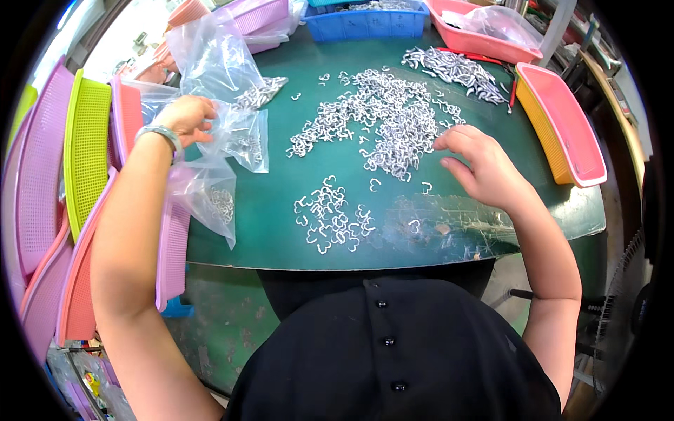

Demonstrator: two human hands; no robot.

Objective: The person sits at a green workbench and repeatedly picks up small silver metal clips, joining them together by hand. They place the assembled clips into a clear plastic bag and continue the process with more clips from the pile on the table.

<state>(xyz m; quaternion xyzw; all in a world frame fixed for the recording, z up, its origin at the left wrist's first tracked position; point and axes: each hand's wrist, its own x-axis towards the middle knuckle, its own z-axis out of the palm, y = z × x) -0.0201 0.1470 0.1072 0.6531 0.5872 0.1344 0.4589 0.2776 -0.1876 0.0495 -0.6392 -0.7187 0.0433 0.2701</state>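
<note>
My left hand (186,119), a pale bracelet at its wrist, is over the clear plastic bags at the left of the table. Its fingers are bent and apart, with nothing visible in them. Beneath and beside it lies a plastic bag (241,137) with small metal pieces inside. My right hand (474,163) is at the right edge of a large heap of small curved silvery metal hooks (404,130). Its thumb stands apart from the bent fingers, and no hook shows between them. Nearer to me lies a smaller loose group of the hooks (333,217).
Stacked plastic baskets, one lime green (88,140), crowd the left side. A blue bin (368,24) and a pink tray (484,38) stand at the back. Red-handled pliers (477,56) lie by a heap of grey metal pieces (456,70). A pink-and-yellow basket (562,126) sits right.
</note>
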